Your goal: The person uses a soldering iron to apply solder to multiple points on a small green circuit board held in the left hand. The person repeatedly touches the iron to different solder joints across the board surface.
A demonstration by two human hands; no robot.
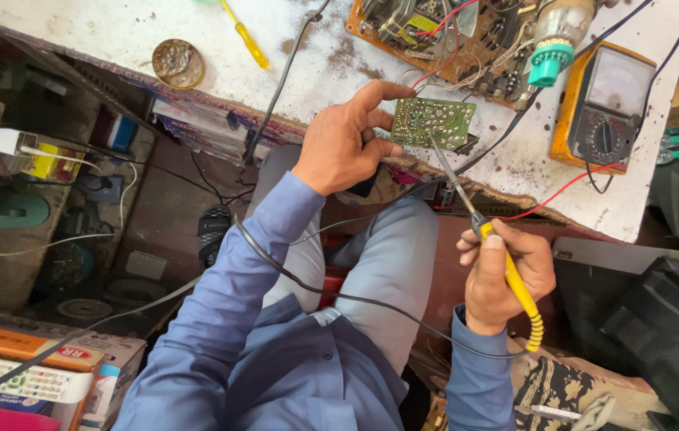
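At the surface [339, 64] edge, left hand [343, 144] grips a green circuit board [434, 121]; its component side is hidden. Right hand [505, 275] is closed around a yellow-handled soldering iron [483, 231], tip on the board.

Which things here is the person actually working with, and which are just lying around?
In use:
left hand holding the small green circuit board
right hand holding the yellow-handled soldering iron, tip on that board

Lying about:
yellow screwdriver
round tin
orange analogue meter
large brown circuit board
boxes at lower left
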